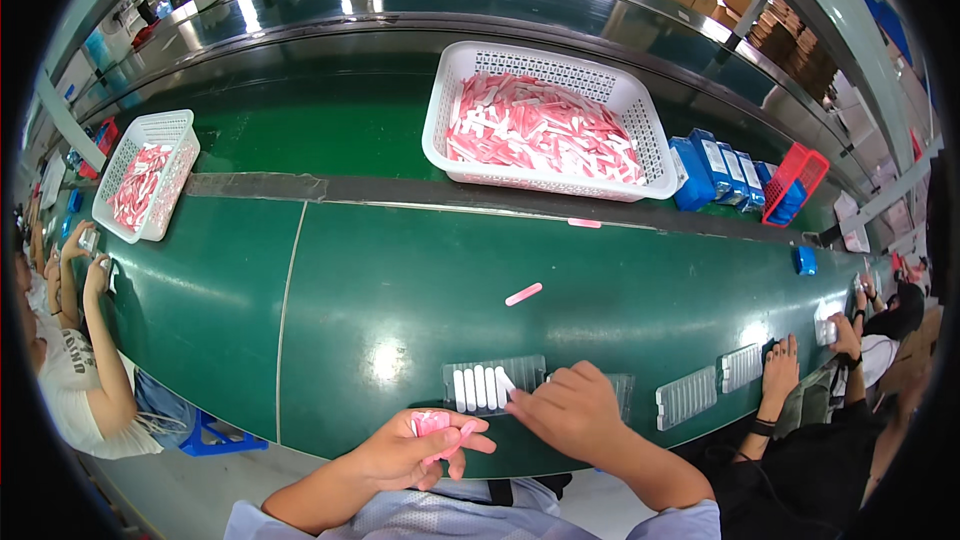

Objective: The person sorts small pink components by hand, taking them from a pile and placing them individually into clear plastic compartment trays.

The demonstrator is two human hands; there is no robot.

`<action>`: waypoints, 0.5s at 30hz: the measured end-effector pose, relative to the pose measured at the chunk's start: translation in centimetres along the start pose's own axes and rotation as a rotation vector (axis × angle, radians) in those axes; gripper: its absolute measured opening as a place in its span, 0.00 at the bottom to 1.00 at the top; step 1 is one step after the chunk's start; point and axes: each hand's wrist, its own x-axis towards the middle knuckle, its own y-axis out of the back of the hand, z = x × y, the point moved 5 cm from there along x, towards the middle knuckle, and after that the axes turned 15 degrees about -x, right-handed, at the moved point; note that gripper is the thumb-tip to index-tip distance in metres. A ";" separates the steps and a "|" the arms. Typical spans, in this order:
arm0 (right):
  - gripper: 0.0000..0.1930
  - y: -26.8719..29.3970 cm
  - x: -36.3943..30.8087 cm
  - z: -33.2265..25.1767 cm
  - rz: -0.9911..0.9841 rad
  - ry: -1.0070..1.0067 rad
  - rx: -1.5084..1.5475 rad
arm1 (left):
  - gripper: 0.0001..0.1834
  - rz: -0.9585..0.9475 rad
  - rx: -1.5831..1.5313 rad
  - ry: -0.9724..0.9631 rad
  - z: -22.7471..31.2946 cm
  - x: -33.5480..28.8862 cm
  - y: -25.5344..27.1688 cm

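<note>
Both hands at the near edge of the green belt (400,270), working over a clear slotted tray (495,383).

Left hand (415,450) is curled shut around a small bunch of pink strips (432,424), held just below and left of the tray. Right hand (570,408) lies over the tray's right part, fingertips pinched on one white strip (506,383) at the row of white strips already in the slots. A single pink strip (523,294) lies loose on the belt beyond the right hand. Further off, a large white basket (548,125) full of pink and white strips. A second clear tray (686,397) sits right of the right hand, beside a neighbour's hand (780,372).
</note>
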 end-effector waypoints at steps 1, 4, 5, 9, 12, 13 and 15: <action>0.08 -0.1 -0.2 -0.5 -0.001 0.001 0.003 | 0.22 0.005 -0.003 -0.007 0.1 0.1 0.0; 0.09 -0.4 -0.8 -0.5 -0.133 -0.120 0.076 | 0.23 0.001 -0.015 -0.020 0.2 -0.1 -0.1; 0.09 -0.4 -1.1 0.0 -0.166 -0.148 0.090 | 0.23 -0.011 -0.020 -0.027 0.4 -0.2 -0.2; 0.09 0.4 -0.9 0.7 -0.109 -0.283 0.237 | 0.23 0.002 -0.017 -0.024 0.3 -0.2 -0.2; 0.09 2.1 0.9 -0.1 -0.080 -0.368 0.513 | 0.23 -0.009 0.008 0.008 -0.3 0.3 -0.7; 0.09 1.9 0.9 -0.2 -0.081 -0.377 0.509 | 0.22 -0.039 0.078 0.056 -0.8 0.5 -0.9; 0.08 0.4 0.6 -0.9 -0.311 -0.321 0.801 | 0.22 -0.078 0.157 0.107 -1.2 0.8 -1.5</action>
